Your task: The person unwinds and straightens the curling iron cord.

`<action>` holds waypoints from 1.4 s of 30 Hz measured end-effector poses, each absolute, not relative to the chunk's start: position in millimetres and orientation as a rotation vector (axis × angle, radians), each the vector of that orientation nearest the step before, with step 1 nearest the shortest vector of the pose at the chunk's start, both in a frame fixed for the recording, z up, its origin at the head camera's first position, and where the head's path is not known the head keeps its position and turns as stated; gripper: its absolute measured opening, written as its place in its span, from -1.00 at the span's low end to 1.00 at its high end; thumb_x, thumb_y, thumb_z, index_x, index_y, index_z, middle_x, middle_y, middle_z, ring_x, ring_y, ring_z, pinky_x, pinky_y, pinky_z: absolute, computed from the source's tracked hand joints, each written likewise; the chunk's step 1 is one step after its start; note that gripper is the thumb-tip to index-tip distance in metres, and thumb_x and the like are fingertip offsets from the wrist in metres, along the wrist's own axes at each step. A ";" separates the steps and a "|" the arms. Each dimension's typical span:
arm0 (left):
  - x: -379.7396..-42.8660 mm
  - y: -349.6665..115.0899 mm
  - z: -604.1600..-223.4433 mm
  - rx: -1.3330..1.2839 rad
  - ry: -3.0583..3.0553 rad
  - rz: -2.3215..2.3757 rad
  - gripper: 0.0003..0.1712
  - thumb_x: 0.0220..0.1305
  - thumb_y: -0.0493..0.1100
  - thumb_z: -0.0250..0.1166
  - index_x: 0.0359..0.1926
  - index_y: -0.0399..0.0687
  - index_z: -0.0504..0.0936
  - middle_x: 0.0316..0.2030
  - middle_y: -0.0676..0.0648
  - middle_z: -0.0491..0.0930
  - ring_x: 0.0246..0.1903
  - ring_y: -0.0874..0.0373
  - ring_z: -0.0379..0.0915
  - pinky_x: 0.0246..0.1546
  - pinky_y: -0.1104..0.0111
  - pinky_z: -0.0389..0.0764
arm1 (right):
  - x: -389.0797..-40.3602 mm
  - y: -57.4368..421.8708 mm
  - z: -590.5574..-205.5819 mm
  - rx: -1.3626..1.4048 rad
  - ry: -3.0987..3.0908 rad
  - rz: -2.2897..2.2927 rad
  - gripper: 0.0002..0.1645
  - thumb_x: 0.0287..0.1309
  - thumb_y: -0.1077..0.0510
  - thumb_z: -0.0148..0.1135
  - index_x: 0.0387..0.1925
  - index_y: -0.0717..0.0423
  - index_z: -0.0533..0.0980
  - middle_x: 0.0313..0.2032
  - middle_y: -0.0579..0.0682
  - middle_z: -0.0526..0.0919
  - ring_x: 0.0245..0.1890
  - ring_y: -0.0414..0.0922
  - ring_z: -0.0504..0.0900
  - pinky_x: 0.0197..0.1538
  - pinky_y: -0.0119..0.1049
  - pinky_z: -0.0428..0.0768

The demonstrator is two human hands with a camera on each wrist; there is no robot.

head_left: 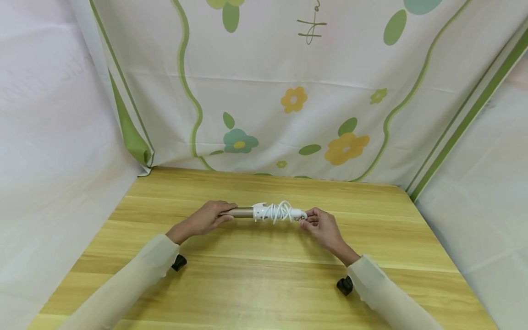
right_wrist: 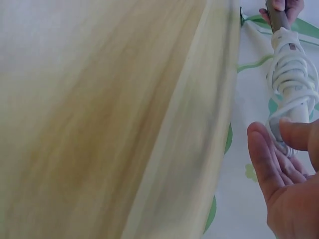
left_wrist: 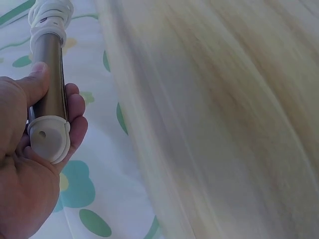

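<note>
A curling iron (head_left: 242, 212) lies sideways between the two hands, over the table. It has a bronze barrel, a white handle and a white power cord (head_left: 279, 211) wound around that handle in loose loops. My left hand (head_left: 211, 216) grips the barrel close to its white end cap (left_wrist: 48, 139), thumb on one side and fingers around the other. At the handle's far end, my right hand (head_left: 323, 228) pinches the cord between thumb and fingers. In the right wrist view, the thumb (right_wrist: 297, 134) presses against a pale piece beside the lowest loops.
The wooden table (head_left: 255, 284) spreads beneath both arms. Behind it hangs a white cloth (head_left: 264, 105) with flowers and green lines, and more cloth closes off the left and right sides. Small black devices (head_left: 344, 285) sit beneath the sleeve cuffs.
</note>
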State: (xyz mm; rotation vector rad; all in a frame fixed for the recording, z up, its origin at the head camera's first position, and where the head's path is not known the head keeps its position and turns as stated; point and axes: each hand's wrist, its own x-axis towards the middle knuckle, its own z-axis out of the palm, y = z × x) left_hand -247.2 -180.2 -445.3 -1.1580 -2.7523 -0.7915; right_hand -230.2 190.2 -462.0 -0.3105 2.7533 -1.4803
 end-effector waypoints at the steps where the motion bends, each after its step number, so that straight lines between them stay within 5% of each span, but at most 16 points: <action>1: -247.0 -180.1 -445.1 -1.153 -2.755 -0.790 -0.56 0.43 -0.14 0.19 0.25 -0.21 0.53 -0.10 -0.12 0.67 -0.33 0.24 0.48 -0.27 0.34 0.52 | -229.9 189.9 -462.0 -0.305 2.757 -1.477 -0.73 0.21 0.25 0.35 -0.10 0.30 0.54 -0.26 0.16 0.74 -0.27 0.03 0.75 -0.23 -0.21 0.70; 8: -246.0 -182.6 -444.3 -1.123 -2.769 -0.784 -0.54 0.43 -0.12 0.19 0.26 -0.23 0.52 -0.07 -0.13 0.67 -0.29 0.21 0.53 -0.23 0.29 0.55 | -227.6 193.6 -456.6 -0.393 2.748 -1.366 -0.68 0.19 0.13 0.39 -0.09 0.20 0.54 -0.19 0.09 0.72 -0.17 -0.05 0.73 -0.16 -0.32 0.67; 17: -247.0 -180.0 -448.9 -1.145 -2.731 -0.775 -0.55 0.43 -0.12 0.19 0.23 -0.27 0.54 -0.04 -0.15 0.69 -0.30 0.21 0.55 -0.23 0.28 0.56 | -227.8 189.7 -459.2 -0.421 2.921 -1.252 -0.69 0.11 0.03 0.46 -0.28 0.14 0.57 -0.41 -0.03 0.72 -0.43 -0.23 0.65 -0.39 -0.43 0.59; 31: -245.9 -176.7 -446.5 -1.160 -2.690 -0.772 -0.59 0.42 -0.16 0.20 0.21 -0.22 0.56 -0.12 -0.10 0.70 -0.33 0.22 0.53 -0.26 0.30 0.56 | -224.8 179.5 -454.9 -0.305 3.087 -1.192 -0.71 0.09 0.06 0.47 -0.32 0.17 0.58 -0.47 0.02 0.73 -0.56 -0.25 0.63 -0.51 -0.41 0.55; 42: -247.2 -179.6 -445.2 -1.118 -2.702 -0.753 -0.57 0.41 -0.14 0.21 0.22 -0.21 0.55 -0.06 -0.12 0.70 -0.29 0.19 0.58 -0.24 0.26 0.58 | -225.2 187.9 -448.6 -0.348 2.862 -1.374 -0.69 0.15 0.03 0.43 -0.22 0.17 0.59 -0.36 0.08 0.76 -0.40 -0.15 0.72 -0.37 -0.34 0.64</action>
